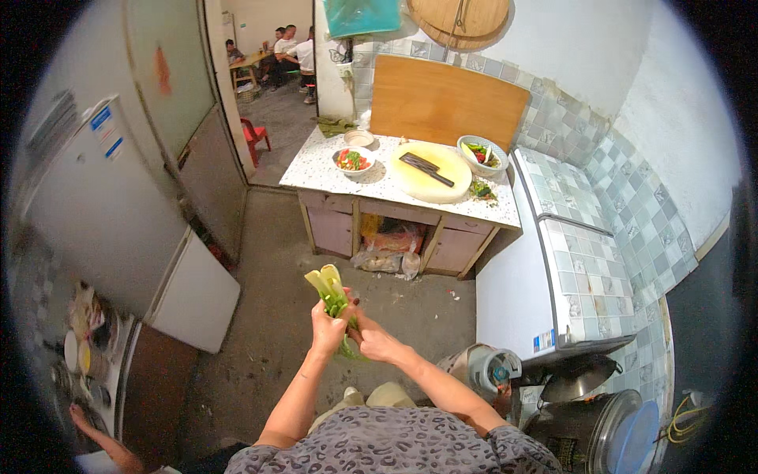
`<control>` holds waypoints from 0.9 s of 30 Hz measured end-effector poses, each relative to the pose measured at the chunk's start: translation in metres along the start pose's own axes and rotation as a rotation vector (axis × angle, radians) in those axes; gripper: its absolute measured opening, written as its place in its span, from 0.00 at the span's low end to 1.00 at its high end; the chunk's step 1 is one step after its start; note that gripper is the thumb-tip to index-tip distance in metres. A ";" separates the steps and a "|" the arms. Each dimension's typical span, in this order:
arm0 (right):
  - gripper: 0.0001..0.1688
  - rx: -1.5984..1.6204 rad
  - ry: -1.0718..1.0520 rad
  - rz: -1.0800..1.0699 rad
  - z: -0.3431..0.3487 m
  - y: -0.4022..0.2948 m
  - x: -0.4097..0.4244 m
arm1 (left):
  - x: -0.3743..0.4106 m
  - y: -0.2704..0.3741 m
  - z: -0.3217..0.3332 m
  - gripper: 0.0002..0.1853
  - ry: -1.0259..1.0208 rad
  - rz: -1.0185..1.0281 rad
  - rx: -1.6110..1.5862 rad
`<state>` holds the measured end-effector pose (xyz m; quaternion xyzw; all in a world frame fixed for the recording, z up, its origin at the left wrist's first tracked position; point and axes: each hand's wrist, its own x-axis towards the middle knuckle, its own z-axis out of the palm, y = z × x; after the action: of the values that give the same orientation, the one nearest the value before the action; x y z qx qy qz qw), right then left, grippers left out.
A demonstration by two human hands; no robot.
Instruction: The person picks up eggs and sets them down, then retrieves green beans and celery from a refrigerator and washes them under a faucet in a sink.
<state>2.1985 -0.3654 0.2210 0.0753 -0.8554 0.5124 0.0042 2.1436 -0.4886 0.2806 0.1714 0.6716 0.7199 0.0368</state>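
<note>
Both hands grip a bunch of green leafy stalks (331, 290), with the pale cut ends pointing up and away from me. My left hand (327, 326) wraps around the bunch on its left side. Against it, my right hand (373, 339) is closed around the lower, leafier part, which its fingers partly hide. Beyond the hands stands a speckled counter. On it a cleaver (426, 169) lies on a round cutting board (408, 188). A bowl of chopped red and green vegetables (353, 160) is to the left, and a bowl with peppers (482, 154) is to the right.
Green trimmings (482, 190) lie beside the board. A white chest freezer (515, 284) stands right, with a gas cylinder (497, 370) and a wok (577, 379) nearer me. A refrigerator (106, 207) is at left. Another person's arm (103, 438) shows lower left; people sit beyond the doorway.
</note>
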 end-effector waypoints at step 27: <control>0.20 -0.753 0.426 0.823 -0.519 0.416 0.434 | 0.591 -0.302 0.037 0.14 0.246 -0.671 0.367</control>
<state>1.6781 0.2290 0.1399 -0.3736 -0.9173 0.1375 0.0030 1.5469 -0.2570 0.1032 -0.1411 0.8070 0.5512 0.1579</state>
